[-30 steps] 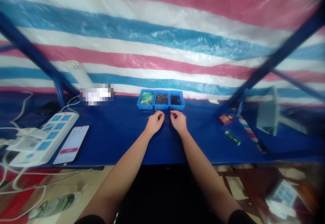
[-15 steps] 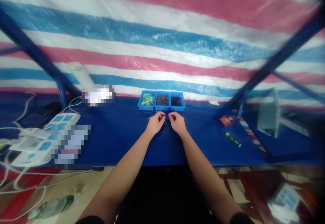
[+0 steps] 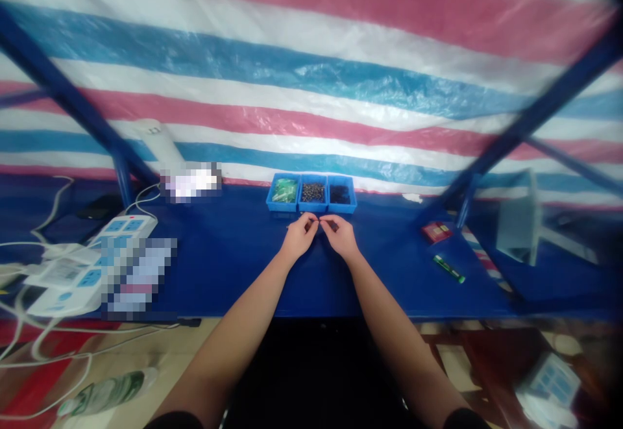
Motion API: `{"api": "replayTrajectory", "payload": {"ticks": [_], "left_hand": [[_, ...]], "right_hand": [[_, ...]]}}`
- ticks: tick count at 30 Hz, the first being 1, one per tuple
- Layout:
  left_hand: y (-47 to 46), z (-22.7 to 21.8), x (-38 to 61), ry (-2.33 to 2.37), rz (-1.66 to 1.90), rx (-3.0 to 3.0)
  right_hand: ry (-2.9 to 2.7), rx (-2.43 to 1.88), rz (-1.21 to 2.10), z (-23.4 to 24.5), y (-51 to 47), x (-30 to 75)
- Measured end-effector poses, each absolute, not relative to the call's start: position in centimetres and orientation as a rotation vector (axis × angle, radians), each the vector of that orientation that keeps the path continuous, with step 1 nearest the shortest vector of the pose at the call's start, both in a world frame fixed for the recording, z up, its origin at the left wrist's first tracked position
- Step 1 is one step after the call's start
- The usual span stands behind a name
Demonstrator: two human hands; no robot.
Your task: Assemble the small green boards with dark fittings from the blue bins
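My left hand (image 3: 300, 237) and my right hand (image 3: 341, 236) rest on the blue table (image 3: 233, 267), fingertips pinched and nearly touching each other. Each pinch holds something tiny that I cannot make out. Just beyond them stand three small blue bins in a row: the left bin (image 3: 283, 193) holds green parts, the middle bin (image 3: 312, 193) small dark and metallic pieces, the right bin (image 3: 341, 195) dark pieces.
At the left lie white power strips (image 3: 73, 273) with cables and a blurred flat object (image 3: 139, 276). At the right lie a red box (image 3: 435, 232), a green tube (image 3: 448, 269) and a grey stand (image 3: 518, 221). A striped tarp (image 3: 311, 78) hangs behind. A bottle (image 3: 107, 393) lies on the floor.
Both hands have drawn together, the right moving left until the fingertips almost meet. The view has shifted slightly.
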State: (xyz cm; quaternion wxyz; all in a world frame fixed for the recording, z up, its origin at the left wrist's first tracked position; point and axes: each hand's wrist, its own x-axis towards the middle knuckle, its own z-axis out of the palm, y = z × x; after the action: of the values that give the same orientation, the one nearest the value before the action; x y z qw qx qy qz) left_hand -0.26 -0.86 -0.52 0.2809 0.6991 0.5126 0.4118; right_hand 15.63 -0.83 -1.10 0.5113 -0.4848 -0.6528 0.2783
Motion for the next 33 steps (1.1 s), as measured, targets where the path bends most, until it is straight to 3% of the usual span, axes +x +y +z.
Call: {"api": "replayTrajectory", "payload": {"ticks": [33], "left_hand": [[-0.98, -0.12, -0.19, 1.345, 1.099, 1.857]], "right_hand": [[-1.455, -1.171, 0.776, -1.25, -0.81, 15.49]]}}
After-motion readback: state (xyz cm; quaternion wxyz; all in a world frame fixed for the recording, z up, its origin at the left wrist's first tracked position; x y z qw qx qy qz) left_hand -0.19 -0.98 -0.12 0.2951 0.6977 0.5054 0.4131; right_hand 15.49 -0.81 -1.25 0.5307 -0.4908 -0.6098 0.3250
